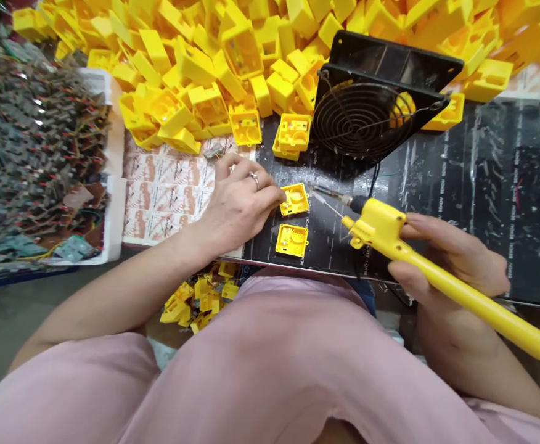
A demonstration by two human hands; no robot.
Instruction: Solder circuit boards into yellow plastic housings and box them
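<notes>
My right hand (455, 259) is wrapped around the handle of a yellow soldering gun (404, 250), whose dark barrel and thin metal feed tube point left. Its tip is just right of a small open yellow plastic housing (294, 199) on the dark bench top. With fingers curled, my left hand (245, 200) pinches that housing at its left edge; the fingertips are partly hidden. Nearer to me lies a second yellow housing (292, 240), flat and open side up. A small circuit board (214, 152) rests beyond my left hand's knuckles.
A black fan (362, 117) with a wire guard stands behind the soldering gun. Yellow housings (196, 68) are heaped along the back, with a short stack (293, 134) beside the fan. At left, a white foam box (115, 185) holds many wired circuit boards. More yellow pieces (203, 296) sit below the bench edge.
</notes>
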